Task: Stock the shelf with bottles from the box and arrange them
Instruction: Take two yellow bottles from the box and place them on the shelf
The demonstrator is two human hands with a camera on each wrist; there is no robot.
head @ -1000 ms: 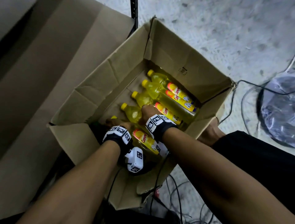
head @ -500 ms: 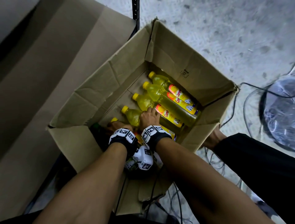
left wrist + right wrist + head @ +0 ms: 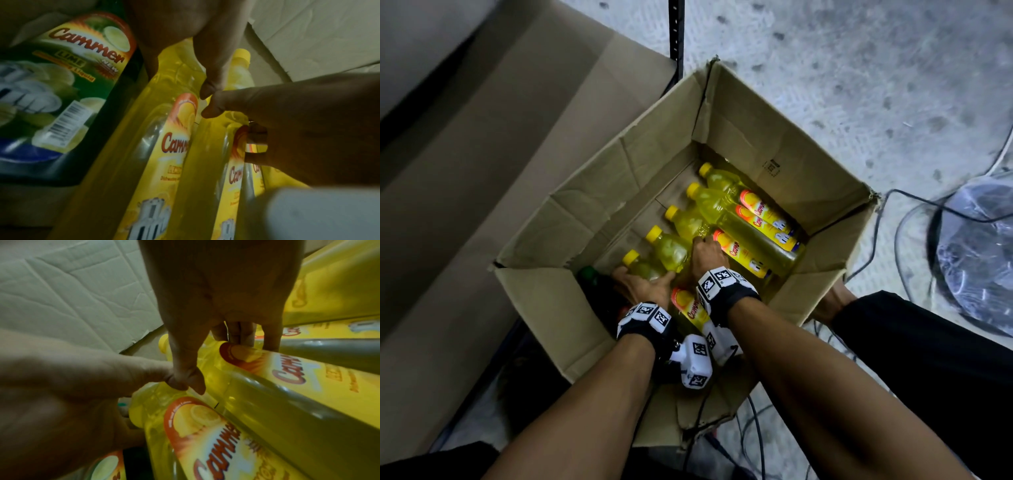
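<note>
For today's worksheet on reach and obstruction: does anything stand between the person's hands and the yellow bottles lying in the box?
Nothing visible does. The box is open at the top, its flaps folded out, and both hands are already on the yellow bottles: the left hand on the nearest one, the right hand on the next in the row.

Cardboard box (image 3: pixel 784 144): top open, flaps upright. Yellow bottles (image 3: pixel 726 205) packed touching; bare floor strip (image 3: pixel 640 219) free beyond caps. Green bottle (image 3: pixel 599 287) blocks near-left corner.
</note>
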